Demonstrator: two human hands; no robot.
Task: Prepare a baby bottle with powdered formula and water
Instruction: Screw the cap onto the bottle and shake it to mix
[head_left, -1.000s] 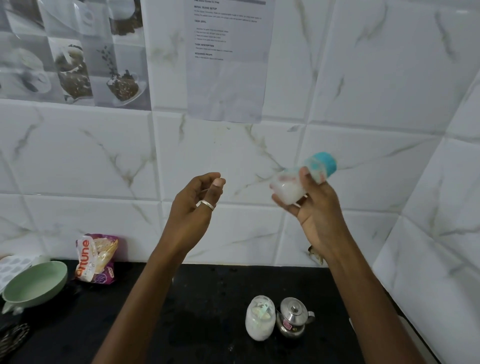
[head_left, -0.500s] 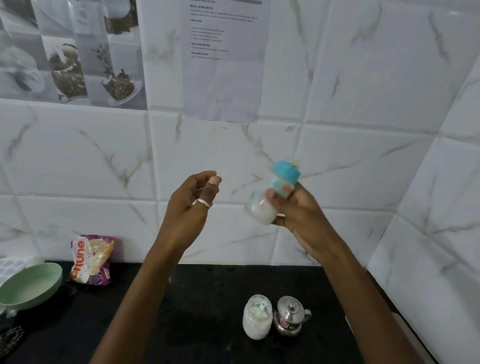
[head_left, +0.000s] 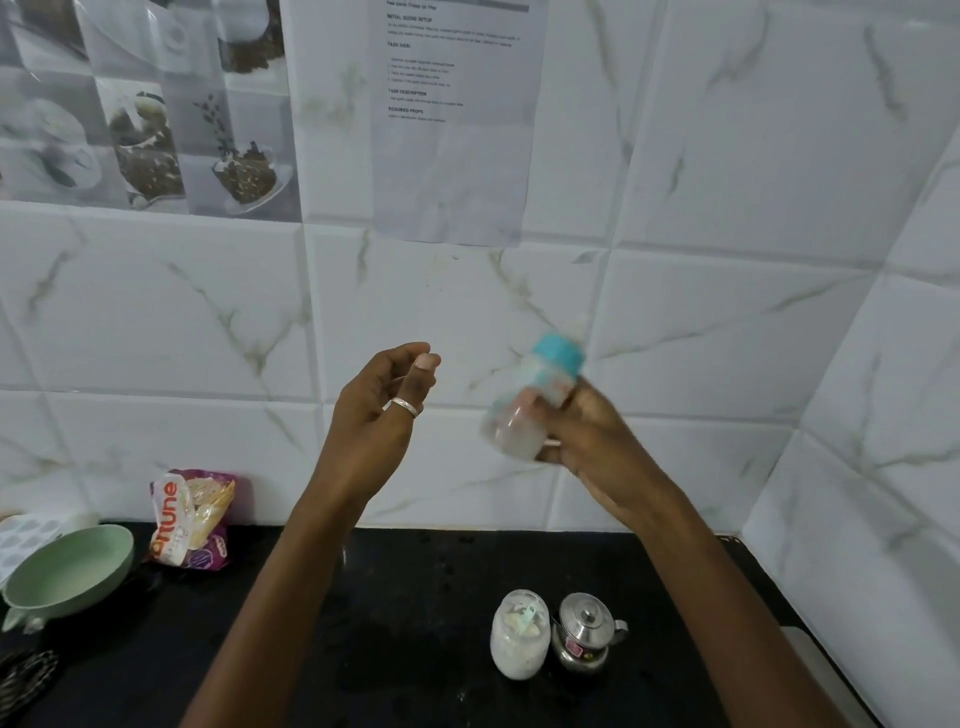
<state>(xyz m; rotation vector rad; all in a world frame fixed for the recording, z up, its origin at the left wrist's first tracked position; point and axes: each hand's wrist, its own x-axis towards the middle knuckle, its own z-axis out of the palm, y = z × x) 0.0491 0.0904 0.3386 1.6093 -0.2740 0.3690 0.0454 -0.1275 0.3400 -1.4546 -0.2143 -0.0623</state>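
**Light, stiff, maybe slick when wet: grab baby bottle round the middle**

Marble-look tiled wall behind, black counter underneath, powder jar right beside a little steel pot. Holding nothing in left hand, fingers loosely curled. Gripping baby bottle mid-air in right hand, tilted, blurry, milky inside. Probably mid-shake, so staying off teal cap.

Left hand: bare; thumbnail trimmed short.
Ring: narrow silver-coloured band with a textured face, worn low on the left thumb.
Right hand: bare; outline softened by blur.
Forearms: bare, uncovered down to the lower edge of view.
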